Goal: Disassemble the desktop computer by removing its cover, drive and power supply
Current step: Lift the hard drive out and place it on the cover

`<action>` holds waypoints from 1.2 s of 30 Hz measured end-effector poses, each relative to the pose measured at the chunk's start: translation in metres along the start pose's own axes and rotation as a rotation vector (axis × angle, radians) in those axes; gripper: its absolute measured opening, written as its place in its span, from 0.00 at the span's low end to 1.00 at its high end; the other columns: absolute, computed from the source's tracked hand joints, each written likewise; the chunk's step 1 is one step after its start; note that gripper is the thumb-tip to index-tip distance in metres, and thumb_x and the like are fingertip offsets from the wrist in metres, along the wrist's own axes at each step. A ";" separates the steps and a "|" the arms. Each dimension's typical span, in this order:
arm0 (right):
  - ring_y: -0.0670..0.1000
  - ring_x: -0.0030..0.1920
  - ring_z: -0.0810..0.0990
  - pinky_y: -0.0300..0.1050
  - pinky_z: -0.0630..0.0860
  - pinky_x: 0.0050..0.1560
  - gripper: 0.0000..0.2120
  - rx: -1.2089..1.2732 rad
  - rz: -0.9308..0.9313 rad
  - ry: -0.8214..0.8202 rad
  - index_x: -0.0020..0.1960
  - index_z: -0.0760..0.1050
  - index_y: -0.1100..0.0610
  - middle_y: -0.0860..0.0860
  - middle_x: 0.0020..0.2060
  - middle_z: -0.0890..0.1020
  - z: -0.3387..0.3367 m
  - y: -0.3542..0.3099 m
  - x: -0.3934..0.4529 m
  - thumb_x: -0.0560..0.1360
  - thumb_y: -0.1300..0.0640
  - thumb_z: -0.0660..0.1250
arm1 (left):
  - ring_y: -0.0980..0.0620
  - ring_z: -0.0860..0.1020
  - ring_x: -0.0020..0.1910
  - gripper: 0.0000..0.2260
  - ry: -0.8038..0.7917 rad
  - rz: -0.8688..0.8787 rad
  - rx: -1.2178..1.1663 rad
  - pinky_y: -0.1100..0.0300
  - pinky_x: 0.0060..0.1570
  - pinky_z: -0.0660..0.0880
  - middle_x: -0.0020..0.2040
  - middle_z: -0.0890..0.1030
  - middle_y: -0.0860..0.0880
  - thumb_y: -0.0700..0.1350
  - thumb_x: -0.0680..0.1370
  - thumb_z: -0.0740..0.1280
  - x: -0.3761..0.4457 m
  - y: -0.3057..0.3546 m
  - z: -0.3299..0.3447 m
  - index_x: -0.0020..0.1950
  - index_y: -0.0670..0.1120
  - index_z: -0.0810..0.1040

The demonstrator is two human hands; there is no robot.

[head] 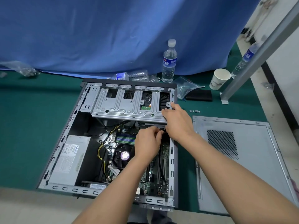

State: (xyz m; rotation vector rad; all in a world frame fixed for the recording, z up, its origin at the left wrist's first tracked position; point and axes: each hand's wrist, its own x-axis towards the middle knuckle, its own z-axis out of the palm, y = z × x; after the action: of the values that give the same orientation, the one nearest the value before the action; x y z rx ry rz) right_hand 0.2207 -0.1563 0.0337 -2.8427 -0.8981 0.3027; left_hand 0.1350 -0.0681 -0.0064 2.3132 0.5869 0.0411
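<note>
Bright, even light with soft shadows; wide-angle bending at the edges — corners blurred, centre sharp.

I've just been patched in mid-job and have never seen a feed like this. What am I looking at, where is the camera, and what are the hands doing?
There is one picture, from a camera on the person's head, looking down at their own bare arms. No robot is involved. On the green table lies an open computer case; its side cover is already off and lies to the right. The right hand grips the edge of the metal drive cage. The left hand has its fingers curled around something just under that cage, probably a cable plug, though the fingers hide it. The power supply sits in the case at the left. Behind are water bottles, a paper cup and a few loose screws.
</note>
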 end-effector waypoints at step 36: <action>0.49 0.75 0.51 0.45 0.70 0.61 0.27 0.049 0.011 0.012 0.70 0.67 0.56 0.48 0.68 0.72 0.009 0.003 0.001 0.73 0.69 0.60 | 0.59 0.78 0.28 0.12 -0.382 -0.149 -0.154 0.69 0.32 0.72 0.30 0.82 0.50 0.52 0.74 0.72 -0.010 -0.031 -0.029 0.34 0.47 0.80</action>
State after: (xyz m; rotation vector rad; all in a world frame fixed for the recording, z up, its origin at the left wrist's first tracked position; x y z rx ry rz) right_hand 0.2212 -0.1574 0.0247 -2.8029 -0.8614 0.3046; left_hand 0.1081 -0.0338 -0.0047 2.0491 0.5346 -0.4034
